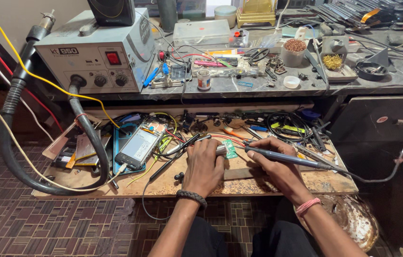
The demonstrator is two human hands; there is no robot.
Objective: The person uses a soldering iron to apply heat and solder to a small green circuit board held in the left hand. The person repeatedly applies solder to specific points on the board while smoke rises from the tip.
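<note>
Fingers of the right hand (pixel 273 159) are pinching a dark soldering iron (pixel 287 158) over a small green circuit board (pixel 230 148); left hand (pixel 204 164) is curling around a metal cylinder (pixel 221 150) on the wooden bench (pixel 258 183).

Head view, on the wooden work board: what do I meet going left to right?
Thick black hose → opened phone → left hand on a small metal cylinder → small green circuit board → right hand holding the soldering iron → tangle of black cables.

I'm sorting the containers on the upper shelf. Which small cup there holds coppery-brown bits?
The round cup right of centre, heaped with coppery-brown bits; the small white pot just below it looks empty, and the little jar is closed.
</note>
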